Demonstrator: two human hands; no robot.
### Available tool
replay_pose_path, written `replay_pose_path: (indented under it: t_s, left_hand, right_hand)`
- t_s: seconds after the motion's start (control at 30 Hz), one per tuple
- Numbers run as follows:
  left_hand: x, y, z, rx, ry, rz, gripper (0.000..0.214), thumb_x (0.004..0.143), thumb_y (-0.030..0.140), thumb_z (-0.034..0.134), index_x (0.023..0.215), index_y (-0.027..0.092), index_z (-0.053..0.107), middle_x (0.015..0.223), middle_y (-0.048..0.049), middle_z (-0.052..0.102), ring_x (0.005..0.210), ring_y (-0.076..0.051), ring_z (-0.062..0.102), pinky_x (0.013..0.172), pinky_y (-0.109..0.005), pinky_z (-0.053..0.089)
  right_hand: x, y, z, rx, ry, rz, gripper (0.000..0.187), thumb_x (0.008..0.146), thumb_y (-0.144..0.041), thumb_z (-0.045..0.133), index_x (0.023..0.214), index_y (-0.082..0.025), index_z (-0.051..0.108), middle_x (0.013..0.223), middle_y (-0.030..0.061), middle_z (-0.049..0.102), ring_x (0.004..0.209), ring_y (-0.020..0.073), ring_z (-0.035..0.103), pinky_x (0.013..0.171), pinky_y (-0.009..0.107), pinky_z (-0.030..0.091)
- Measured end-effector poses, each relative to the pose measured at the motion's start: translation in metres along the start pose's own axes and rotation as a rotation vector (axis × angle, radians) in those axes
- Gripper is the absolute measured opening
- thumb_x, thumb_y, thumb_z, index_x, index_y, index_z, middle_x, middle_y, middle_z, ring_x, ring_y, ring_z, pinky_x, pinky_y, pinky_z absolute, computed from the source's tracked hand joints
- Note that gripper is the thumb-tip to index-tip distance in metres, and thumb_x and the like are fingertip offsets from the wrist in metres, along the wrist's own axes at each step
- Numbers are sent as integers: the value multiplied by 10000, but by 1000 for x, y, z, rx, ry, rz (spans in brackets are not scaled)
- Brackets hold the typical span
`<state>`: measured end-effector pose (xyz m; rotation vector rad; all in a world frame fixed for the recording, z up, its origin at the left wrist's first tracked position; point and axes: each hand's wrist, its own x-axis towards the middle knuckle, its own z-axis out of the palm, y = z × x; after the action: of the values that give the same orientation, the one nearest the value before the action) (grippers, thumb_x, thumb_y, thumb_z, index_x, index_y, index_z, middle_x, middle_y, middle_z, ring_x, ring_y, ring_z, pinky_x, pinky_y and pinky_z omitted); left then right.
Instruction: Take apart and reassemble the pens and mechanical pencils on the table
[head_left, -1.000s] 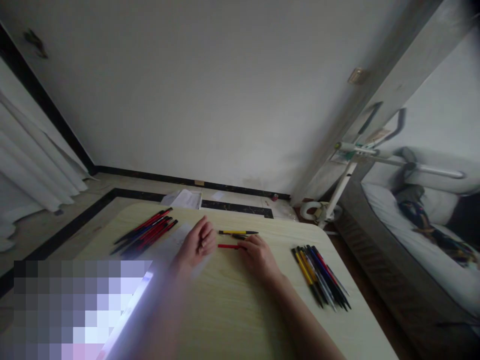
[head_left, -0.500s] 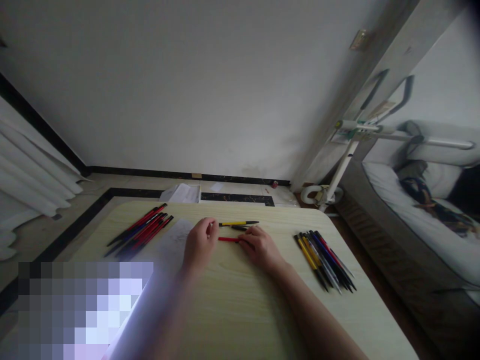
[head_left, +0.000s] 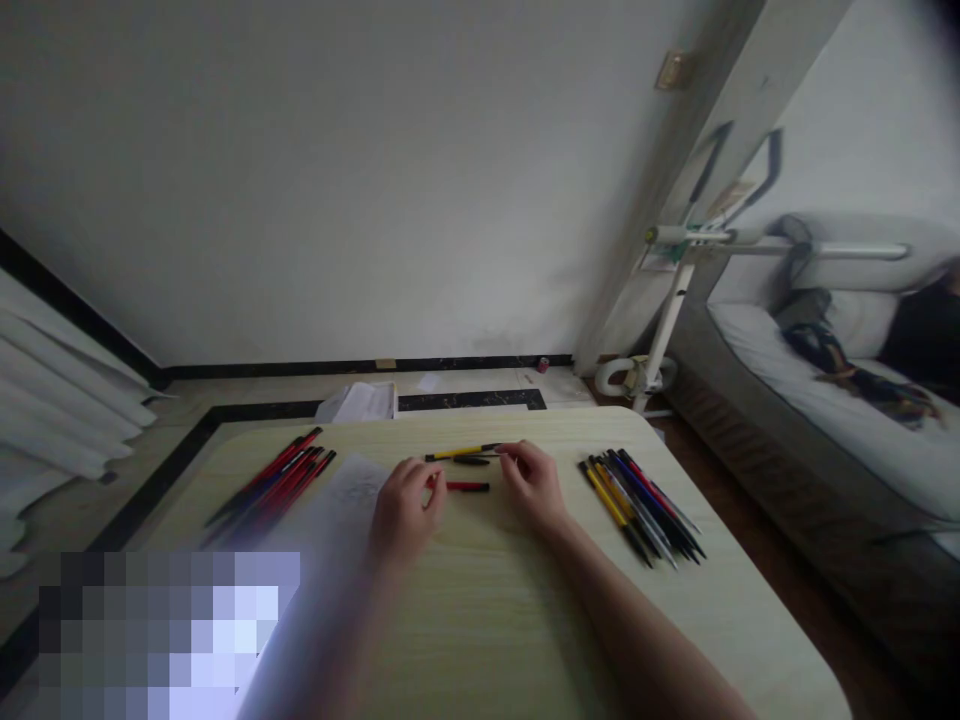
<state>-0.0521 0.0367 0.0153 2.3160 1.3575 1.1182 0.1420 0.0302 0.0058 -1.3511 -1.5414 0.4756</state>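
My left hand (head_left: 409, 505) is closed, with thumb and fingers pinched at the left end of a red pen (head_left: 465, 487). The red pen lies level over the table, its black end pointing right. To its right, my right hand (head_left: 534, 485) has curled fingers, the fingertips beside the tips of a yellow pen (head_left: 454, 453) and a short black pen piece (head_left: 471, 461). A thin pale line shows at those fingertips; I cannot make out what it is. The yellow pen and black piece lie just beyond the red pen.
Several red and dark pens (head_left: 289, 475) lie in a bunch on the left of the wooden table (head_left: 465, 610), beside a sheet of paper (head_left: 337, 510). Several yellow, blue and black pens (head_left: 637, 505) lie on the right. Beyond stand exercise equipment (head_left: 675, 300) and a sofa (head_left: 750, 400).
My right hand has left the red pen's right end and moved away to the far right, near the yellow pen's tip. My left hand has come down onto the red pen. The view has shifted slightly.
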Motion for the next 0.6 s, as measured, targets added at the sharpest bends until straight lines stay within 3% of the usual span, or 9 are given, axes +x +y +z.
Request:
replay_pose_path:
  t_s: [0.23, 0.6]
  left_hand:
    - [0, 4, 6, 69, -113, 123, 152, 777, 203, 501, 875, 196, 616, 836, -59, 578, 836, -191, 500, 763, -351, 404]
    - [-2, 1, 13, 30, -183, 141, 184, 790, 198, 492, 887, 206, 648, 848, -67, 583, 854, -189, 497, 764, -358, 410]
  right_hand:
    - [6, 5, -5, 168, 120, 203, 222, 764, -285, 462, 804, -150, 633, 667, 24, 605, 577, 131, 501, 532, 232, 377]
    - [8, 9, -3, 203, 138, 229, 212, 749, -286, 465, 781, -149, 622, 676, 31, 611, 592, 136, 520, 532, 232, 391]
